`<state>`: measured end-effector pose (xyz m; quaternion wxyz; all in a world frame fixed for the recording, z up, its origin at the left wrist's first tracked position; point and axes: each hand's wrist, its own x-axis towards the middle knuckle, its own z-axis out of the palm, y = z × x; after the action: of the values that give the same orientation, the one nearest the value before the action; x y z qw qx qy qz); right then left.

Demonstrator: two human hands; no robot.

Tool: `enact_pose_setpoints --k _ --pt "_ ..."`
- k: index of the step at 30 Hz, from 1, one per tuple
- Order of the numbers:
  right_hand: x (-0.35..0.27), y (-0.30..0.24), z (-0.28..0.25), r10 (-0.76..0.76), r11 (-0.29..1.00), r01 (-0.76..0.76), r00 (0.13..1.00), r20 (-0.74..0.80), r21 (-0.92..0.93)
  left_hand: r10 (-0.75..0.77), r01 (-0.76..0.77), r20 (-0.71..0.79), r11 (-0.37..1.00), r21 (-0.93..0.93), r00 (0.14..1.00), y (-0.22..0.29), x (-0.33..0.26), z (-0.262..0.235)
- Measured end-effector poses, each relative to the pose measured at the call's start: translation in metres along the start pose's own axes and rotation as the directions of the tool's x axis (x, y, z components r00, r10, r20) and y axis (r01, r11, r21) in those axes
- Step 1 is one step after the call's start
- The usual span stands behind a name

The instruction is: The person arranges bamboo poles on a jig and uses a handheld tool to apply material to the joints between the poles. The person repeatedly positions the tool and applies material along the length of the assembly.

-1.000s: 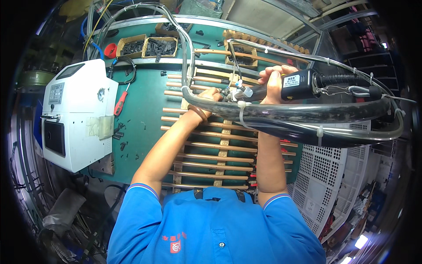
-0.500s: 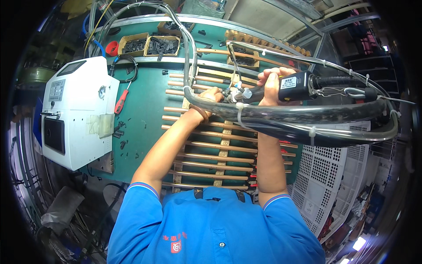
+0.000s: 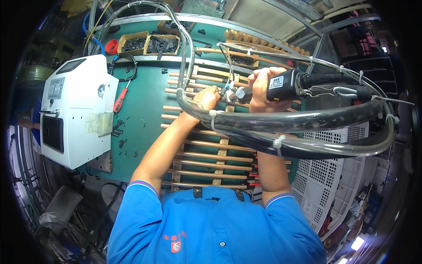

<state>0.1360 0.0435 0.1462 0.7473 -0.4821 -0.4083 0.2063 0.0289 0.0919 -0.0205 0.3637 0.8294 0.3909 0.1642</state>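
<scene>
My right hand (image 3: 265, 91) is wrapped round a black hand-held power tool (image 3: 285, 84), whose nose points left over the bench. Close to that nose, my left hand (image 3: 206, 97) is closed with its fingertips bunched together; what they pinch is too small or hidden to make out. Beneath both hands, copper-coloured rods (image 3: 215, 165) lie side by side across wooden support strips (image 3: 218, 171). A thick bundled hose (image 3: 281, 122) loops from the back of the tool across my left wrist and hides part of the rods.
On the left of the green bench (image 3: 145, 123) stand a white machine (image 3: 74, 101) and a red screwdriver (image 3: 119, 103). Farther back are a red cup (image 3: 111, 46) and boxes of small black parts (image 3: 162, 45). White perforated crates (image 3: 314, 176) stand at right. Part of another person's arm (image 3: 30, 124) shows far left.
My right hand and the power tool have shifted a little to the left, and the hose loop has swung the same way. My left hand has moved slightly, still closed near the nose.
</scene>
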Motion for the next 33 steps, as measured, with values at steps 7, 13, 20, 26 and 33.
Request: enact_pose_setpoints --k 7,13,20,26,33 --pt "0.000 0.010 -0.002 0.433 0.744 -0.338 0.901 -0.030 0.576 -0.090 0.092 0.022 0.989 -0.118 0.996 0.016 -0.003 -0.013" --pt "-0.004 0.002 0.007 -0.019 0.999 0.018 1.000 0.024 0.031 0.028 -0.037 -0.100 0.995 -0.087 0.995 0.000 -0.003 0.005" --pt "-0.014 -0.006 0.006 -0.027 0.998 0.031 0.998 0.059 -0.062 0.106 -0.109 -0.178 0.994 -0.002 0.978 -0.017 0.002 0.022" --pt "-0.007 0.013 -0.010 0.450 0.832 -0.391 0.890 -0.069 0.393 0.106 -0.109 -0.145 0.994 -0.013 0.984 -0.012 0.000 0.018" --pt "-0.009 0.009 0.011 -0.193 0.981 0.194 0.965 0.177 0.010 0.158 -0.174 -0.130 0.977 -0.126 0.979 -0.020 -0.004 0.018"
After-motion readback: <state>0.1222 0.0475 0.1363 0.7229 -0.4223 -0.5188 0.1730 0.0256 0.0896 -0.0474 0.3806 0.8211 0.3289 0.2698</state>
